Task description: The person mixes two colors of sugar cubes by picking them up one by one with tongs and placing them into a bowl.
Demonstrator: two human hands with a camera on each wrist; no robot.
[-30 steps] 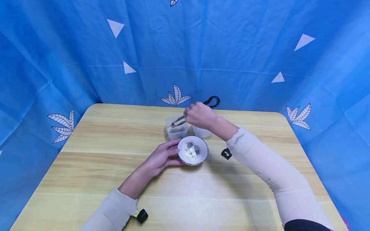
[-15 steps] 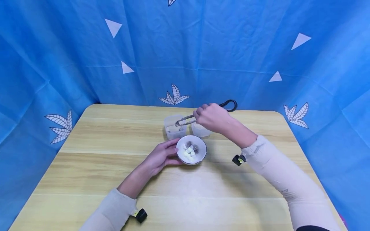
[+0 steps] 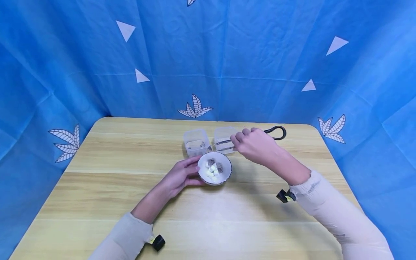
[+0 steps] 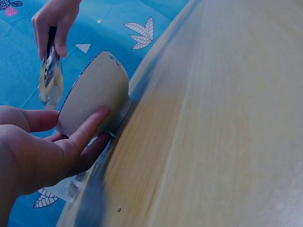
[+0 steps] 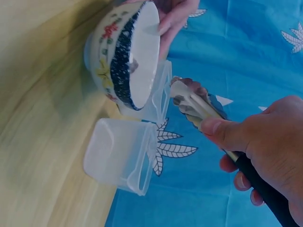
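L hand (image 3: 178, 177) curls round the side of a floral-patterned bowl (image 3: 225, 176) w/ white & greyish cubes (image 3: 213, 169) inside; R hand (image 3: 255, 146) is clamped on metal tongs (image 5: 198, 101), tips to its left, near the bowl's far rim; on the wooden surface (image 3: 107, 195), a clear tub (image 3: 195, 135) sits just beyond L hand & a 2nd tub (image 3: 224, 131) stands to R hand's left, partly behind the tongs
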